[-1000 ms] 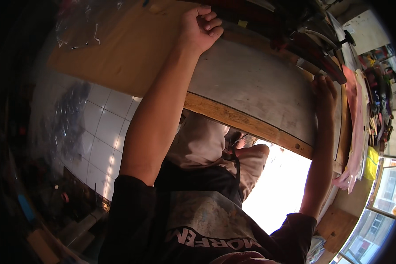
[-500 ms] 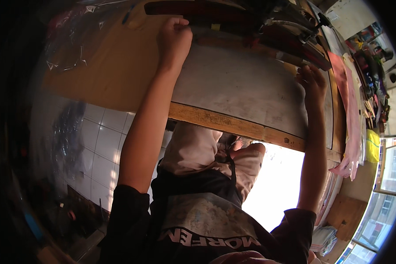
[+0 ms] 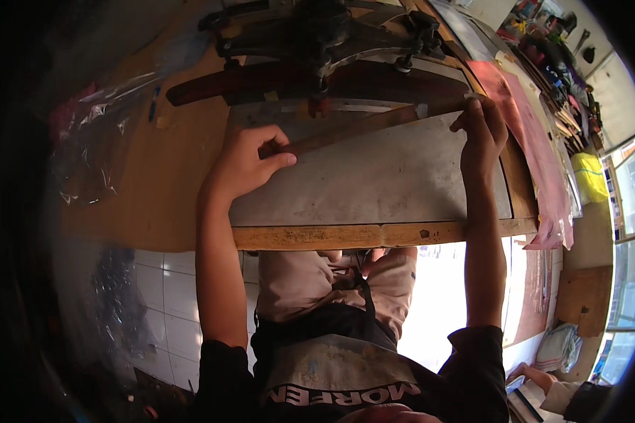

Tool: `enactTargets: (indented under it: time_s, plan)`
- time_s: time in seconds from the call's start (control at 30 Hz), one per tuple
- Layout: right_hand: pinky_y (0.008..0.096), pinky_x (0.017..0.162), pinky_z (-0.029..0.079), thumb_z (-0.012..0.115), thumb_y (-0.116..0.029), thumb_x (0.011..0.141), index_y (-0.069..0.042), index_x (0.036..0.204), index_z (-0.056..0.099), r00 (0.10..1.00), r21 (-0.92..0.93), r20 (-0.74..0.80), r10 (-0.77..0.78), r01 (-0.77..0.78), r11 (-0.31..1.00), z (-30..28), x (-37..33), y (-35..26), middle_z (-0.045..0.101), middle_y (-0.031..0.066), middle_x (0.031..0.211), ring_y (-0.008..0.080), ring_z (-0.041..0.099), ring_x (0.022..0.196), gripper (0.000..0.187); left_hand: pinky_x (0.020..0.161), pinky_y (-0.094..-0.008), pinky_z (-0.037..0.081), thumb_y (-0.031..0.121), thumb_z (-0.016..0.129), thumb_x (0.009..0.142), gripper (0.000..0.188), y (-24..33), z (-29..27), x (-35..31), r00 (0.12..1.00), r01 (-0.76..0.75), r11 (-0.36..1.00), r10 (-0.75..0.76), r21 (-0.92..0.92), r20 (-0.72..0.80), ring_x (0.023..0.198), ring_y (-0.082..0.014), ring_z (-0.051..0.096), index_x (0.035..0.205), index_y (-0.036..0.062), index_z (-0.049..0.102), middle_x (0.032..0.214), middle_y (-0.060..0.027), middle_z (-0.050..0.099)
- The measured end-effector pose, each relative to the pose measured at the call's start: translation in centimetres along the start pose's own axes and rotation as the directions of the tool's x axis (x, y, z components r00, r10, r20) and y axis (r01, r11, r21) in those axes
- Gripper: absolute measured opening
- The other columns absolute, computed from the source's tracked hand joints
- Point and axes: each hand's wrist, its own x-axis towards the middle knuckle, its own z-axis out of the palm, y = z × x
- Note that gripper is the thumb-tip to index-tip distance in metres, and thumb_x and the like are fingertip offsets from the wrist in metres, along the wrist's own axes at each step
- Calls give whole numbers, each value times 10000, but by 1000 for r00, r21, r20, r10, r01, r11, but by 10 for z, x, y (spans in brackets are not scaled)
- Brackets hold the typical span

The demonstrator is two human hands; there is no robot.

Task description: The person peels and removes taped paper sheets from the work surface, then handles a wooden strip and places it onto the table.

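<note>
A long, narrow brown strip [image 3: 360, 132], which looks like wood, spans the space between my hands over the grey board [image 3: 388, 176]. My left hand [image 3: 247, 158] pinches its left end between thumb and fingers. Higher and farther right, my right hand [image 3: 483, 134] is closed around the other end, so the strip slants up to the right. A pale band [image 3: 422, 111] marks the strip near my right hand. Just beyond it stands a black metal frame [image 3: 324, 46] with arms, a long dark red bar [image 3: 261, 83] and a small orange-red piece [image 3: 319, 107].
The table's wooden front edge [image 3: 317, 235] runs before my lap. Clear plastic film [image 3: 99, 162] lies at the left, near a blue pen-like object [image 3: 154, 103]. Pink sheeting [image 3: 522, 141] hangs along the right edge. Beyond are a yellow bag [image 3: 590, 176] and another person's arm [image 3: 540, 377].
My left hand has come back toward me from the far bar and now grips the strip. My right hand has shifted slightly left, and the whole view has turned.
</note>
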Motion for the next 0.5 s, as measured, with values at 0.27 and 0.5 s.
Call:
enactTargets:
  time_s: [0.27, 0.5]
  plan:
    - [253, 620, 455, 452, -114, 986, 31, 1170, 533, 903, -7, -228, -363, 372, 928, -8, -10, -20, 581, 66, 785, 119, 543, 671, 248, 648, -309, 569, -98, 764, 661, 237, 30, 16, -6, 562, -620, 733, 665, 281, -492, 754, -234, 687, 796, 35, 621, 868, -106, 695]
    - [337, 810, 530, 400, -85, 983, 27, 1298, 460, 819, -58, -302, -487, 494, 868, -1, -20, -25, 642, 171, 1004, 211, 640, 896, 340, 687, -403, 601, -115, 733, 692, 235, 29, 13, -9, 358, -615, 604, 787, 507, -503, 800, -303, 682, 862, 5, 624, 966, -151, 676]
